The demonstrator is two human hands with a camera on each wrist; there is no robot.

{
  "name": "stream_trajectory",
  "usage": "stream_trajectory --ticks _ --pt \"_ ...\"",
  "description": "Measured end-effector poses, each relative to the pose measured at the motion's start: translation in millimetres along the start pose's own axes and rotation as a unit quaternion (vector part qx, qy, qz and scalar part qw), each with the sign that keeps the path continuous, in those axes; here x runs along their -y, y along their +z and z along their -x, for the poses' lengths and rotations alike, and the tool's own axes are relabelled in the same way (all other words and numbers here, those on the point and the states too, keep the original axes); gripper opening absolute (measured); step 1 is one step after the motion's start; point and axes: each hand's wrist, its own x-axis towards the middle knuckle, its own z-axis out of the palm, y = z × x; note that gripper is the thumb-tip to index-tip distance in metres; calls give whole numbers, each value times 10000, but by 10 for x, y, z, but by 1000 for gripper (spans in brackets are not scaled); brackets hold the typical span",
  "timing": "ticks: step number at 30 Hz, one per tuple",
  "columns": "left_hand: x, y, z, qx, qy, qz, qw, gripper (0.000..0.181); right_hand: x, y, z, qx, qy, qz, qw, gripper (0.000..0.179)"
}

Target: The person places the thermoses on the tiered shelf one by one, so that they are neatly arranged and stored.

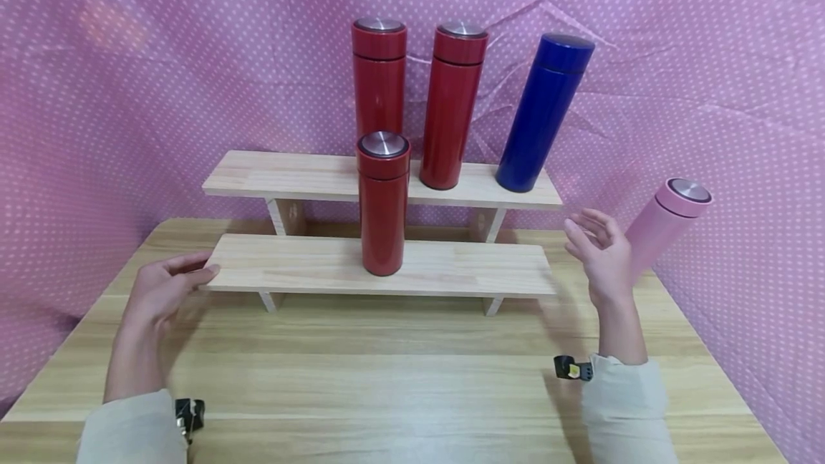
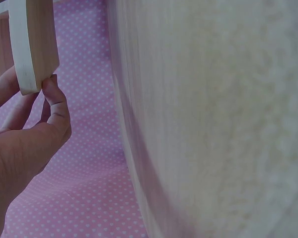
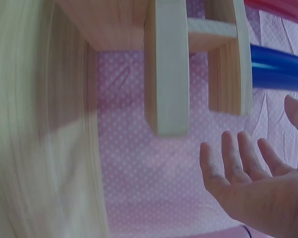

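Observation:
At the left end of the lower board of the two-tier wooden shelf (image 1: 290,267), my left hand (image 1: 161,288) pinches the board's edge. In the left wrist view, thumb and fingers lie on either side of the board's end (image 2: 32,54). My right hand (image 1: 602,256) is held in the air off the shelf's right end, palm inward, fingers loosely bent around nothing. Behind it stands a pink thermos bottle (image 1: 667,220), its lower part partly hidden by the hand. The right wrist view shows the spread fingers apart from the shelf board (image 3: 171,74).
A red thermos bottle (image 1: 383,220) stands upright on the lower tier. On the upper tier (image 1: 277,174) are two more red bottles (image 1: 453,106) and a blue one (image 1: 544,117). A pink dotted cloth (image 1: 193,56) hangs behind the wooden table (image 1: 361,378).

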Motion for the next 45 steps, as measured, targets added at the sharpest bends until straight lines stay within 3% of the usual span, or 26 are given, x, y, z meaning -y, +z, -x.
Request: stream_trajectory --ticks 9,15,22,29,36,45 --pt "-18 -18 7 13 -61 -94 9999 27 12 -259 -47 -794 327 -164 9962 38" --pt "-34 -14 3 6 -28 -206 9998 34 -15 -359 -53 -1094 536 -150 9924 39" --pt "-22 -3 10 -22 -57 -202 9998 25 -59 -423 -81 -1459 262 -548 9874 35" --pt "-11 9 2 -27 -49 -196 9998 30 -84 -573 -125 -1828 472 -853 9783 44" --pt "-8 9 6 -52 -20 -195 9998 34 -136 -685 -152 -2237 525 -897 9691 39" --pt "14 5 2 -47 -4 -43 10000 19 -173 -773 -187 -2588 543 -1040 9588 42"
